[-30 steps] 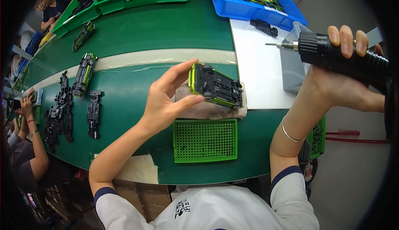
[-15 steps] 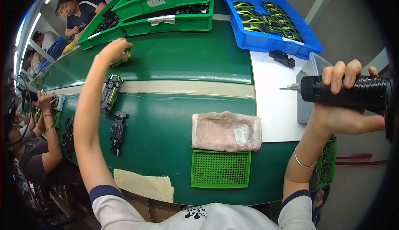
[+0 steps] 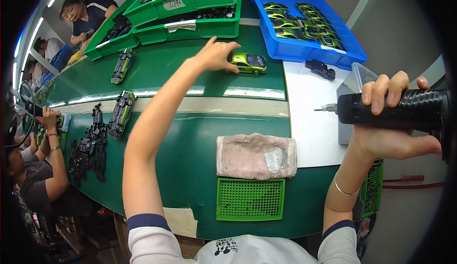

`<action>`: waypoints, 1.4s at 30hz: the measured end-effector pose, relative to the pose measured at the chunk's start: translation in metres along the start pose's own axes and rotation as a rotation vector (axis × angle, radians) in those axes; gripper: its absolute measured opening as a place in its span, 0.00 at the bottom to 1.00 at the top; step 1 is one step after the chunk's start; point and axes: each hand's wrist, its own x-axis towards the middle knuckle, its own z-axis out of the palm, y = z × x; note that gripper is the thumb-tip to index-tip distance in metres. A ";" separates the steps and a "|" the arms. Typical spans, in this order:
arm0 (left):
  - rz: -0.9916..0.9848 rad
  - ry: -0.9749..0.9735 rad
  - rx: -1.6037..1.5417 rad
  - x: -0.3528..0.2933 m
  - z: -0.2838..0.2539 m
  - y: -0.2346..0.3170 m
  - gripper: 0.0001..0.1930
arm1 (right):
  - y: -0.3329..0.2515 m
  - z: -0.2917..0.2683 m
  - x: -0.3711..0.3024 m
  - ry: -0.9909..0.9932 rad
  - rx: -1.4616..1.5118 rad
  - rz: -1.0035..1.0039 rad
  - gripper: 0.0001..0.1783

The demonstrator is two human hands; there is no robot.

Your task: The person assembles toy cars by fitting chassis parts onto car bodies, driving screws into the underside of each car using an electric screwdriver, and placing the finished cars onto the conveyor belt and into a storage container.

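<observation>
My left hand [image 3: 216,56] reaches over the far part of the table with thumb and fingers spread apart. Its thumb is right at the rear end of a yellow-green toy car [image 3: 251,63], which is upright on its wheels. In my right hand [image 3: 388,102] a black electric screwdriver [image 3: 404,107] is gripped sideways, its bit [image 3: 326,107] pointing left over the white board. Two more toy cars lie upside down to the left, one near the green bins [image 3: 123,66] and one across the pale strip [image 3: 121,114].
Black chassis parts [image 3: 90,145] lie at the left. A pink padded tray [image 3: 252,157] and green perforated basket [image 3: 250,199] sit in front. Green bins [image 3: 190,28] of black parts and a blue bin [image 3: 314,52] of toy cars stand behind. Another black chassis [image 3: 320,68] rests on the white board [image 3: 309,145]. Co-workers are at the left.
My left hand has swung right from the far left, and a toy car now stands beside it there. The upside-down car it covered shows. My right hand keeps the screwdriver in nearly the same place.
</observation>
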 end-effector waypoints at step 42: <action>-0.044 0.114 0.041 -0.110 -0.013 -0.077 0.36 | -0.008 0.003 -0.004 -0.088 0.117 0.092 0.52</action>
